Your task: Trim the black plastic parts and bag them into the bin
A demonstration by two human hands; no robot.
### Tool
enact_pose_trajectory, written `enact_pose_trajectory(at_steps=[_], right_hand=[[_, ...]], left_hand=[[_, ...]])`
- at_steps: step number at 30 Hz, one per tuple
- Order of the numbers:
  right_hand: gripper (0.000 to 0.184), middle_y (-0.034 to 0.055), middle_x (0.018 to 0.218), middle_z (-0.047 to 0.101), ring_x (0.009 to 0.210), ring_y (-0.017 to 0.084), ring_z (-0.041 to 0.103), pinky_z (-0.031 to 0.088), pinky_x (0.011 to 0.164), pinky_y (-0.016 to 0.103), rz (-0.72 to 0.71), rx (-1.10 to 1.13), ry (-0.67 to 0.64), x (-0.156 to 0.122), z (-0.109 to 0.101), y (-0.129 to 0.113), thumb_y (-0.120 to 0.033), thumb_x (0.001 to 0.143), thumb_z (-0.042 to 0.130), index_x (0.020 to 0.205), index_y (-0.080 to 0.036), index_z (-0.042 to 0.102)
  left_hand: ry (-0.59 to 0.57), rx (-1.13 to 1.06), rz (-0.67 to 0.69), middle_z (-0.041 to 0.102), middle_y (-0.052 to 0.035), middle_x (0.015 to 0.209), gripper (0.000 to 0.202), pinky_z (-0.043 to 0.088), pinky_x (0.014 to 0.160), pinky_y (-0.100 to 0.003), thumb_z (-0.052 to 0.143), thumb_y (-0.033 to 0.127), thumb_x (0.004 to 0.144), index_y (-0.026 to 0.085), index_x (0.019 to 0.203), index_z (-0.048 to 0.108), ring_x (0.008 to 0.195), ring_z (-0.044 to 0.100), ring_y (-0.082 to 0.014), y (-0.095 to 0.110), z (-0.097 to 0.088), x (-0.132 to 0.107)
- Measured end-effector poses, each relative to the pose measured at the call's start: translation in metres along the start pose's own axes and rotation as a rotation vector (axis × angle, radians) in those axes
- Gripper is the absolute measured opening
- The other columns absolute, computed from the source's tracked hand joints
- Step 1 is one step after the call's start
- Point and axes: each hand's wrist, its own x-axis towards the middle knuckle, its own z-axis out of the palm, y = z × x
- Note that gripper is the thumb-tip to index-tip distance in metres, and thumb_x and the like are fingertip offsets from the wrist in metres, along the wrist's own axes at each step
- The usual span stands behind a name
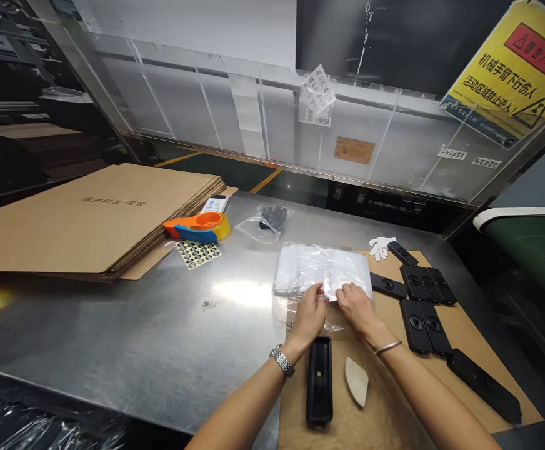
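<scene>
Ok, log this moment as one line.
left hand: at near edge of clear plastic stack | right hand: same edge | nearer the person: black trough-shaped part, pale wedge, both on cardboard

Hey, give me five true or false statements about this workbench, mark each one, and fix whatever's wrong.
1. The left hand and right hand are both at the clear plastic packaging. True.
2. The metal watch is on the right arm. False: it is on the left arm.
3. The tape dispenser is orange and blue. True.
4. The white glove lies on the cardboard stack. False: it lies beside a flat black part.
5. The hollow black part lies open side up. True.
</scene>
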Motion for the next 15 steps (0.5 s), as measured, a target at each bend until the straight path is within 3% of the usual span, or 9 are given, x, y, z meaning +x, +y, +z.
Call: enact_pose_trajectory(at_steps=[5, 12, 15], right_hand=[[0.025, 0.0065, 0.107, 0.058, 0.091, 0.017, 0.059, 0.050, 0.078, 0.036, 0.039, 0.130, -0.005, -0.004, 0.002, 0.008, -0.030, 0.088, 0.052, 0.108, -0.014, 0.056], [0.024, 0.0050, 0.101, 0.060, 0.084, 0.014, 0.060, 0.051, 0.074, 0.034, 0.187, 0.438, 0.081, 0.001, 0.001, 0.017, -0.031, 0.089, 0.051, 0.105, -0.015, 0.057], [0.022, 0.0022, 0.090, 0.062, 0.074, 0.012, 0.060, 0.051, 0.067, 0.029, 0.180, 0.608, 0.111, 0.000, -0.005, 0.023, -0.033, 0.089, 0.050, 0.096, -0.014, 0.059]], left_hand=[[-0.053, -0.124, -0.137, 0.065, -0.0050, 0.077, 0.016, 0.050, 0.067, -0.030, 0.048, 0.014, 0.078, 0.015, 0.086, 0.062, 0.070, 0.062, -0.0156, -0.006, 0.011, -0.001], [-0.137, -0.349, -0.337, 0.065, -0.0037, 0.083, 0.027, 0.053, 0.062, -0.029, 0.051, 0.025, 0.086, 0.011, 0.110, 0.053, 0.066, 0.063, -0.0123, 0.002, 0.034, 0.012], [-0.127, -0.398, -0.371, 0.065, -0.0040, 0.073, 0.036, 0.051, 0.055, -0.025, 0.051, 0.024, 0.085, 0.008, 0.117, 0.048, 0.059, 0.062, -0.0116, 0.007, 0.037, 0.013]])
